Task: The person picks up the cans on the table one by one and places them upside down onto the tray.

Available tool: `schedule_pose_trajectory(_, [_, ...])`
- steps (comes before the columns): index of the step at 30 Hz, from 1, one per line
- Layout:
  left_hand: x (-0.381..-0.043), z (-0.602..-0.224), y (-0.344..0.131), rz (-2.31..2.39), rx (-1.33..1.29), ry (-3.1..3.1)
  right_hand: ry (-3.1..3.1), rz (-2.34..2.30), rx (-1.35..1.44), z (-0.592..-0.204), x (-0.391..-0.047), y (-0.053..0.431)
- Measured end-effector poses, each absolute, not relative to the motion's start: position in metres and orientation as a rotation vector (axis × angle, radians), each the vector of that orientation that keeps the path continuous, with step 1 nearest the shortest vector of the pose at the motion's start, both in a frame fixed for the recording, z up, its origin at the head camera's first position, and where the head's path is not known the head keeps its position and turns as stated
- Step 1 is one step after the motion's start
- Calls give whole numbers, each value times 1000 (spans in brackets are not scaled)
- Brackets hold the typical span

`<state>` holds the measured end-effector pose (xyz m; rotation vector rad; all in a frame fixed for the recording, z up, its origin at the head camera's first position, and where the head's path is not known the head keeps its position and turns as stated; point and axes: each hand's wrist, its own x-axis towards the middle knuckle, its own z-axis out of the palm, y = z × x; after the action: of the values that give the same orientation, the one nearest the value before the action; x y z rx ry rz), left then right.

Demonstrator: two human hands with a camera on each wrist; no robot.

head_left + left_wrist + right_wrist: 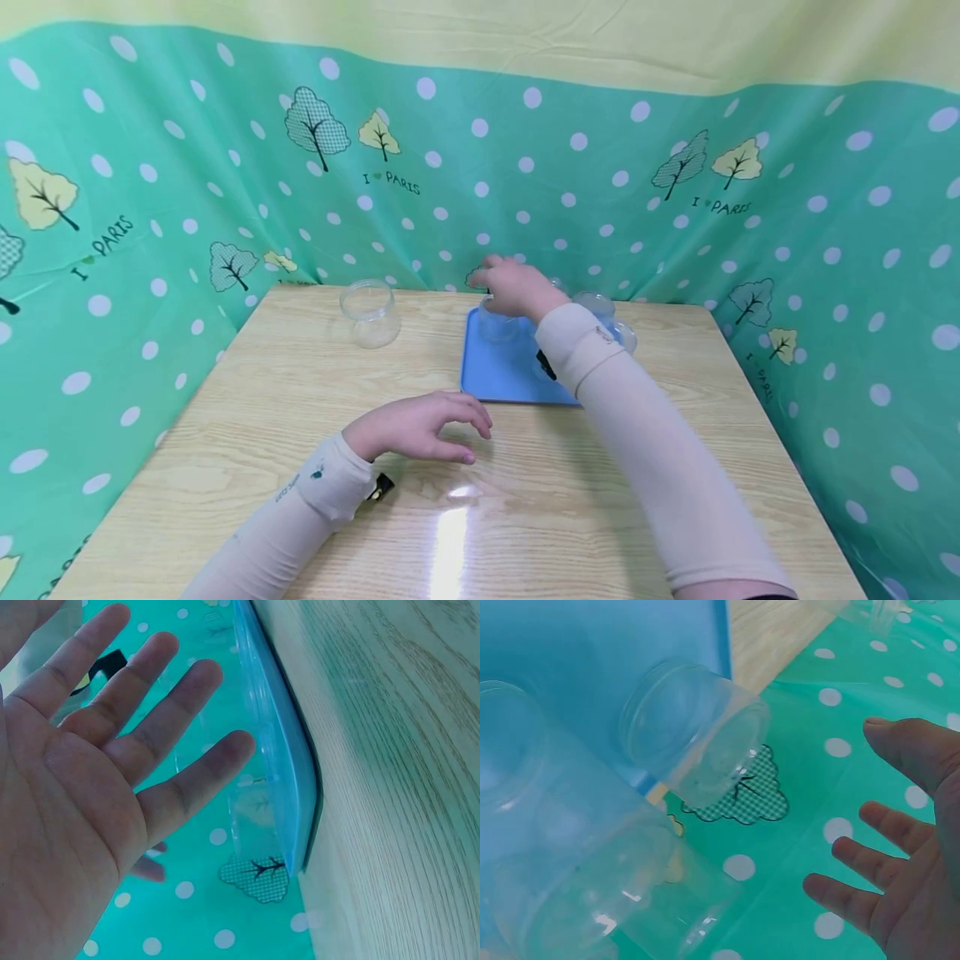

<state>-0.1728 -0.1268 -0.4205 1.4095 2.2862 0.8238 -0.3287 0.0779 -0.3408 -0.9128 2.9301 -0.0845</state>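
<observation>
My right hand [517, 287] is over the back of a blue tray [491, 375], just above a clear plastic cup [497, 325]. In the right wrist view its fingers [844, 900] are spread and hold nothing, with a gap between them and the clear cup [697, 735]. My left hand [427, 425] hovers above the table in front of the tray, fingers apart and slightly bent in the head view. Its palm [67, 802] is bare in the left wrist view. More clear containers [596, 307] stand on the tray's right side, partly hidden by my right forearm.
A clear round jar [372, 317] stands on the wooden table [300, 400], left of the tray. Another clear cup [626, 336] shows beside my right sleeve. Behind the table hangs a green dotted curtain [525, 200], close to its back edge.
</observation>
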Motion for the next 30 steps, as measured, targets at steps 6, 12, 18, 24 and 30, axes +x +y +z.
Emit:
schedule_pose_trajectory(6, [-172,-421,-126,817,1413,2297,2958,15,-1052,-330,-319,82])
schedule_pose_trajectory(12, [-172,-420,-126,813,1406,2302,2971,27,-1109,-318,-305,91])
schedule_pose_trajectory(18, [-172,-420,-125,795,1404,2303,3005,9,-1152,-308,-295,97])
schedule_pose_trajectory(24, [-172,-419,-125,785,1414,2321,3020,74,-1221,-305,-283,101])
schedule_pose_trajectory(30, [-172,-420,-126,823,1436,2331,3043,47,-1293,-303,-269,108])
